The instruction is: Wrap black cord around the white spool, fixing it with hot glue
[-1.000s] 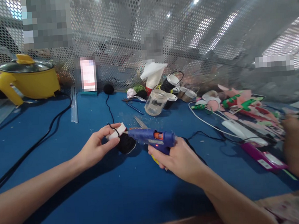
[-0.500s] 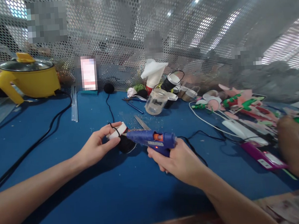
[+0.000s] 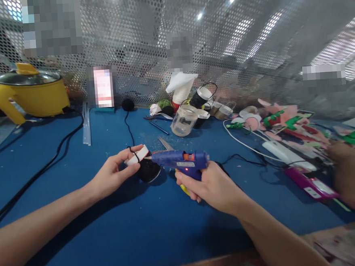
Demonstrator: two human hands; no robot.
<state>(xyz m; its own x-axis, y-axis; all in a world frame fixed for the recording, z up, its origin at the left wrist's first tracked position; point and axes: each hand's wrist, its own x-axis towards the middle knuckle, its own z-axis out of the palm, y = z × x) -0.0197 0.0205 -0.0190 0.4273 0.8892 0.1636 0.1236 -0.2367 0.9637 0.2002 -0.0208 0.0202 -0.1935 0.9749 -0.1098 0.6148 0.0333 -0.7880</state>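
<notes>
blue table [image 3: 80,221]; right hand [image 3: 211,187] hides glue gun [image 3: 181,162] grip.

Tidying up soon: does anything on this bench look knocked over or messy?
Yes. The clear jar lies tipped on its side behind the glue gun, with small scraps strewn on the blue table around the scissors.

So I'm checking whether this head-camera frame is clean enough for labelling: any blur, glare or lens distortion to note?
Head view: wide-angle bend bows the perforated metal screen and blue table; ceiling lights glare through the screen; the left hand, the right hand and the blue hot-glue gun are fairly sharp; another person's hand at the right edge is smeared; pixelated patches mask background spots.
</notes>
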